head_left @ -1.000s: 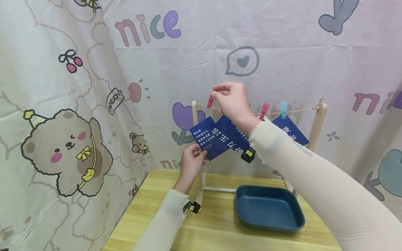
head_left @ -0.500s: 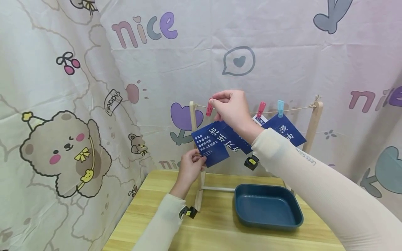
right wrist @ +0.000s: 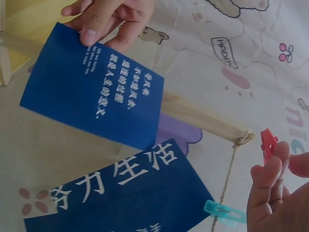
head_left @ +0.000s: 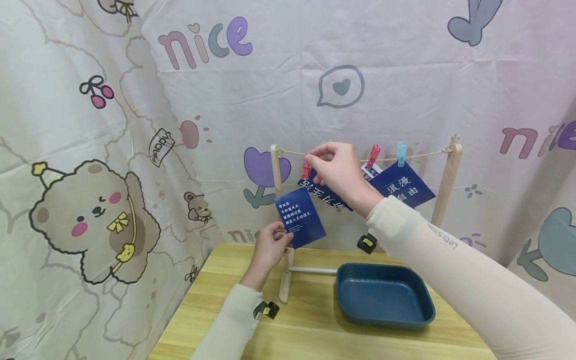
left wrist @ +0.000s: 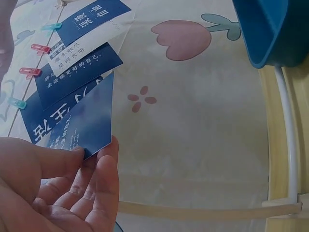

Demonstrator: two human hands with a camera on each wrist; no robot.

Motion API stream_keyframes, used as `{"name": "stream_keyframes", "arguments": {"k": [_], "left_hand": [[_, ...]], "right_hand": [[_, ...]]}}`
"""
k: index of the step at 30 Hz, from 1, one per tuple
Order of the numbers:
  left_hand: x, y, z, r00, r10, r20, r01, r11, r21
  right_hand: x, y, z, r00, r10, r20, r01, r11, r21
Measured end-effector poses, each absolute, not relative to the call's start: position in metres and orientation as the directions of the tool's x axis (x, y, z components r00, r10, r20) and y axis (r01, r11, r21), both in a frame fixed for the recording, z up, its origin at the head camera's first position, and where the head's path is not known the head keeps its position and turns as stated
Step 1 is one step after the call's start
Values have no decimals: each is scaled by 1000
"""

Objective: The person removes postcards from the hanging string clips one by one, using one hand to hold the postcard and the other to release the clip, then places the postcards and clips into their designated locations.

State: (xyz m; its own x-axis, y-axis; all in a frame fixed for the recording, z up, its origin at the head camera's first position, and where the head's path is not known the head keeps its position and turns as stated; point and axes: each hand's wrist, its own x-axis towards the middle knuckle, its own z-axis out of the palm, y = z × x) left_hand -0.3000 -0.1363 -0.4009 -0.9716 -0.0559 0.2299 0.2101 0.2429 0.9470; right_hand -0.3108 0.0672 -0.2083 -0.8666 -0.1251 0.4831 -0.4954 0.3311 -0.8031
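Note:
Between thumb and fingers, my left hand point(head_left: 271, 245) holds a dark blue card point(head_left: 306, 222) with white writing by its lower left corner, below the string. My right hand point(head_left: 339, 170) pinches a red clothespin point(right wrist: 268, 145), held upright near the left end of the string point(head_left: 423, 156). The clothespin looks apart from the card. Several cards hang beside my right hand: a blue one with large white characters point(right wrist: 120, 174) under a teal clothespin point(right wrist: 224, 212), a white one point(head_left: 371, 172), and a blue one point(head_left: 402, 186) at the right. My right hand partly covers the hanging cards in the head view.
The string runs between two wooden posts point(head_left: 276, 170) of a stand, joined low down by a white rod point(head_left: 312, 270). A deep blue tray point(head_left: 387, 302) stands on the wooden table point(head_left: 310, 330). A patterned curtain point(head_left: 211, 110) hangs behind and along the left.
My left hand has lowered the card slightly and drawn it apart from the hanging cards. My right hand has moved down, bringing the red clothespin lower.

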Motion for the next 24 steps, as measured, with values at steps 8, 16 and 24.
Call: {"name": "stream_keyframes", "arguments": {"k": [8, 16, 24], "left_hand": [[-295, -140, -405, -982, -35, 188, 172, 265, 949], [-294, -140, -415, -990, 0, 140, 133, 321, 938], [-293, -143, -432, -996, 30, 88, 93, 366, 926]], "right_hand": [[-311, 76, -224, -884, -113, 453, -460, 381, -802], [-312, 84, -242, -914, -108, 391, -398, 421, -815], [-318, 93, -264, -929, -106, 354, -362, 451, -816]]}}
